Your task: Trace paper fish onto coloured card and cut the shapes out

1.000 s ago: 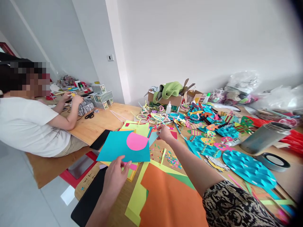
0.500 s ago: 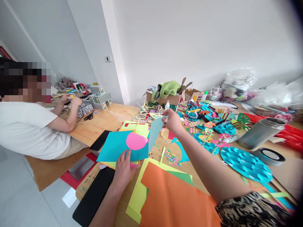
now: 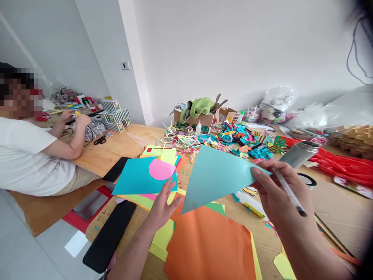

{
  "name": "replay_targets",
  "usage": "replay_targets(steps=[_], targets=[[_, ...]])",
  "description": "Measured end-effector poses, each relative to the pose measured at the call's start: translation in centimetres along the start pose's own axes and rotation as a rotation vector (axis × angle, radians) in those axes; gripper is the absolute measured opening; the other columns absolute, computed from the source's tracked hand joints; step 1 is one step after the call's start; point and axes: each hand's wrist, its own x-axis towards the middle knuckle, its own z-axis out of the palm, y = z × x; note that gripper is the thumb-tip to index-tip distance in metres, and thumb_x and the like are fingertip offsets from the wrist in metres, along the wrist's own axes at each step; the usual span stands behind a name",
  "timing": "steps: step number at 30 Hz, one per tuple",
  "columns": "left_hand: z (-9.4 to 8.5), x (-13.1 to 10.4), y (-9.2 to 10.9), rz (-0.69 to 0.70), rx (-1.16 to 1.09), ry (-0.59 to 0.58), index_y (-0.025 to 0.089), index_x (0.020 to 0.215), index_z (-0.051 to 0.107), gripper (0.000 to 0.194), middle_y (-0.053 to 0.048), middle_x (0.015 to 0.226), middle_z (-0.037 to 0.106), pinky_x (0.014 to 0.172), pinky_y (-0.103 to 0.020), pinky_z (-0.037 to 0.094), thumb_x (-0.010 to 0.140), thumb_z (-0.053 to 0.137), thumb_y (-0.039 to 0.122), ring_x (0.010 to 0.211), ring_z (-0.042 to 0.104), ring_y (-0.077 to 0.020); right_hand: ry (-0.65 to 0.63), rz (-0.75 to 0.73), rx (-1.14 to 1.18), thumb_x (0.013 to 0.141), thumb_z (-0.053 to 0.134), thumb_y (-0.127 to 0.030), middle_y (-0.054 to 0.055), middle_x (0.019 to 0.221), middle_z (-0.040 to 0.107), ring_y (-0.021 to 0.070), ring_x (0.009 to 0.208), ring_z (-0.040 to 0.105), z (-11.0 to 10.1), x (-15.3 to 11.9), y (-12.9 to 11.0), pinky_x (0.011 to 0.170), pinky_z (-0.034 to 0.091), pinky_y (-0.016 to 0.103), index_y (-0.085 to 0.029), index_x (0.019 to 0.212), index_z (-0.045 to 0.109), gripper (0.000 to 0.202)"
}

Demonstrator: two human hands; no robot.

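Note:
My right hand pinches the corner of a pale teal sheet, with a pen also held between its fingers. The sheet hangs tilted above the table. My left hand has its fingers apart and holds nothing; it is near the lower edge of a blue sheet. On that blue sheet lies a pink round piece. Closer to me, a large orange sheet rests over yellow and green paper.
Behind lie coloured craft pieces, a box and a glue bottle. A metal flask stands at the right. Phone-like black slabs lie left. Another person sits at the far left.
My right hand has moved right and closer, carrying the pale teal sheet off the blue one. My left hand has lifted slightly, away from the blue sheet. The view has shifted right.

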Motion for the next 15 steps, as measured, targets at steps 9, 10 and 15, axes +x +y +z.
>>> replay_targets(steps=[9, 10, 15], targets=[[1.0, 0.1, 3.5, -0.161, -0.183, -0.284, 0.022, 0.133, 0.054, 0.067, -0.002, 0.080, 0.064, 0.068, -0.025, 0.045, 0.071, 0.078, 0.030, 0.073, 0.059, -0.0142, 0.162, 0.181, -0.105, 0.072, 0.074, -0.040, -0.003, 0.070, 0.060, 0.0115, 0.056, 0.056, -5.3, -5.5, -0.1, 0.048, 0.047, 0.020, -0.026, 0.088, 0.059, 0.026], [0.5, 0.2, 4.0, -0.142, -0.138, -0.274, 0.022, 0.131, 0.057, 0.064, -0.001, 0.078, 0.063, 0.066, -0.024, 0.044, 0.071, 0.077, 0.029, 0.071, 0.058, -0.0135, 0.125, 0.175, -0.233, 0.073, 0.072, -0.043, -0.003, 0.069, 0.061, 0.0128, 0.056, 0.058, -6.0, -6.2, 0.2, 0.048, 0.047, 0.021, -0.026, 0.089, 0.059, 0.027], [-1.5, 0.1, 3.8, -0.103, 0.230, -0.281, 0.024, 0.125, 0.062, 0.054, 0.002, 0.073, 0.055, 0.057, -0.022, 0.038, 0.071, 0.071, 0.025, 0.061, 0.048, -0.0114, -0.197, 0.037, -0.707, 0.082, 0.059, -0.051, -0.001, 0.063, 0.060, 0.0154, 0.053, 0.058, -8.5, -10.3, 3.5, 0.051, 0.046, 0.025, -0.024, 0.082, 0.053, 0.027]])
